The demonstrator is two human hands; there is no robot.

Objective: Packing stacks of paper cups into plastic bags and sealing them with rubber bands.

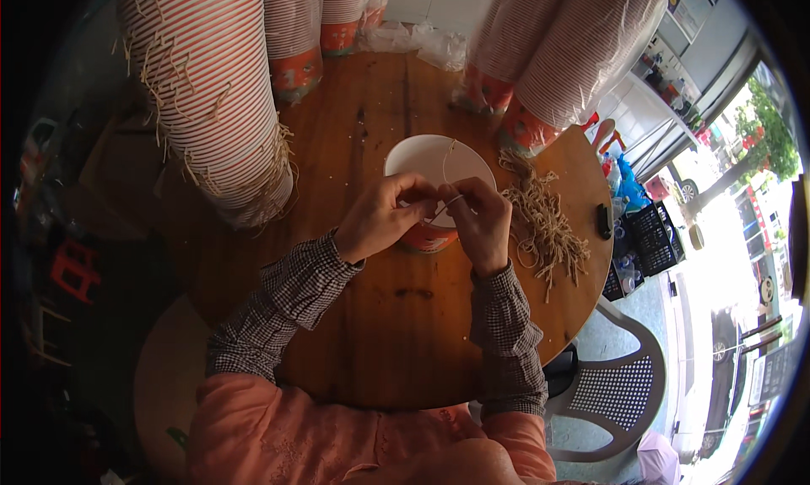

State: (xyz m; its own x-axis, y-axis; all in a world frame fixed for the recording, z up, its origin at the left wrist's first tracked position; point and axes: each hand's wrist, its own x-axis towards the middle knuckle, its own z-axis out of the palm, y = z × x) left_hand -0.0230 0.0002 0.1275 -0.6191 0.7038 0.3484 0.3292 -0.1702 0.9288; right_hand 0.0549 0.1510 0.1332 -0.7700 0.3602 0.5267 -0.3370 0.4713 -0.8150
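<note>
A white-lined paper bucket (422, 154) with a red outside stands in front of me on the table. My left hand (384, 217) and my right hand (485, 227) meet over its near rim, fingers pinched together on a thin, pale cord (456, 200). Part of the cord arcs up across the bucket's mouth toward the far rim. The fingers partly hide where it meets the near rim. Right of the bucket, close to my right hand, lies a loose heap of tan cords (544, 219).
A tall stack of nested buckets (211, 80) with cords dangling leans at the left. More plastic-wrapped stacks (582, 54) stand at the back of the round wooden table (371, 333). A small black object (603, 222) lies at the right edge; beyond are a black crate (654, 238) and a grey chair (616, 392).
</note>
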